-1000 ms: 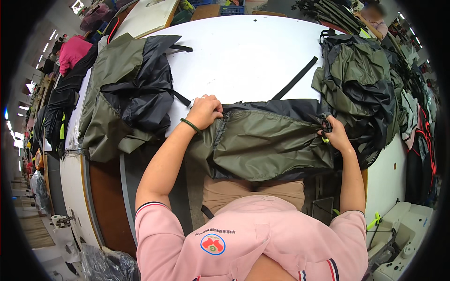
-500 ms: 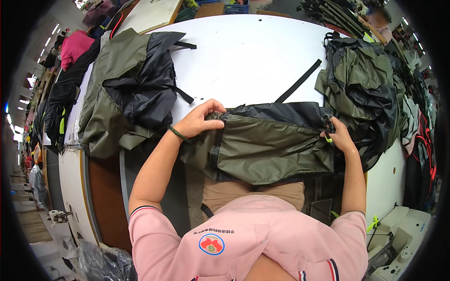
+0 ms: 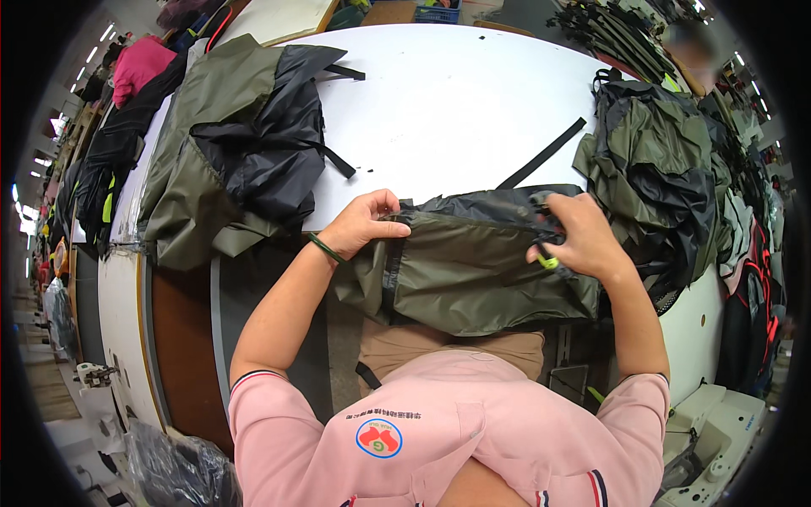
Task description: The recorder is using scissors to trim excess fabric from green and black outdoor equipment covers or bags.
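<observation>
An olive-green and black fabric piece [image 3: 481, 287], like a sewn bag body, lies over the near edge of the table and hangs toward my lap. My left hand [image 3: 361, 225] pinches its upper left corner between thumb and fingers, beside a dark vertical band. Above the right part of the cloth, my right hand [image 3: 585, 235] is closed round small thread snips [image 3: 547, 260], black with a yellow-green part. Motion smears their blades, so whether they touch the cloth I cannot tell. A black strap [image 3: 545, 152] sticks out behind the piece onto the table.
The white table [image 3: 439, 101] carries a heap of olive and black bags [image 3: 245, 144] at left and another heap [image 3: 659, 160] at right. A sewing machine [image 3: 714, 439] stands low on the right. Two people work farther back, one in pink [image 3: 139, 68] at left.
My right hand has moved left from the cloth's right end, carrying the snips over the cloth. My left hand keeps its pinch on the corner. The whole view has shifted slightly.
</observation>
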Motion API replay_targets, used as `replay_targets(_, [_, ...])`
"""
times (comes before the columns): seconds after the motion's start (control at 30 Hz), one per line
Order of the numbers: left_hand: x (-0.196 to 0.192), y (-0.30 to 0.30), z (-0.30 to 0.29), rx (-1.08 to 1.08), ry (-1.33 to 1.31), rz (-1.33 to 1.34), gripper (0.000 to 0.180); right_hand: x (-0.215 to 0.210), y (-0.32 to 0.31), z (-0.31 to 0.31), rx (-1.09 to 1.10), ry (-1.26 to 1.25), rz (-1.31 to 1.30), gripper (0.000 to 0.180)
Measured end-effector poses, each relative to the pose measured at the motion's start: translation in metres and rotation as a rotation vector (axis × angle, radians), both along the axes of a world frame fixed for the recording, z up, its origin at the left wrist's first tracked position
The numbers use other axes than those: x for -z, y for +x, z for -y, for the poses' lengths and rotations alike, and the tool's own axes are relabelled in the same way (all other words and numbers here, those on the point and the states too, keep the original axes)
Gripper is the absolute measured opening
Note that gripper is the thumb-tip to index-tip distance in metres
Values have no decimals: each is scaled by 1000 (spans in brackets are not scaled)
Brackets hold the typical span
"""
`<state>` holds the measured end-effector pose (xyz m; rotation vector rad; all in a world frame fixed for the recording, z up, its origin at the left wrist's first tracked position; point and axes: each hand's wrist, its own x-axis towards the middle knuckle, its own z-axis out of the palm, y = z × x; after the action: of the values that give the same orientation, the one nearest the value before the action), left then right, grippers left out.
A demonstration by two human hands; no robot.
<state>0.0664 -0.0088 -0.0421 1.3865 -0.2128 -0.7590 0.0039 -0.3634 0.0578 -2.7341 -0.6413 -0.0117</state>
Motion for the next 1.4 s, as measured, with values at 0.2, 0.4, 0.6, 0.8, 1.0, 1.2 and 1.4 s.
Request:
replay_targets(0.2, [-17,-17,10,-50,-140,-24,28,6,11,-31,-86,-135,-4,63])
replay_targets(0.4, [-18,-24,14,-44,-132,-11,26,-1,13,-45,-110,-182,-8,64])
replay_targets(0.6, [-24,-26,20,-18,-99,-22,25,-1,14,-51,-131,-202,15,64])
replay_targets(0.8, [-28,-25,20,3,-64,2,24,-7,15,-52,-138,-251,37,62])
replay_targets(1.0, [-25,-25,21,17,-18,26,25,-7,13,-50,-102,-251,-34,53])
replay_targets(1.2, [-22,-23,20,23,58,133,25,-2,8,-39,-57,-170,-13,49])
replay_targets(1.4, [-39,31,1,-145,190,450,20,13,-10,2,278,83,-153,46])
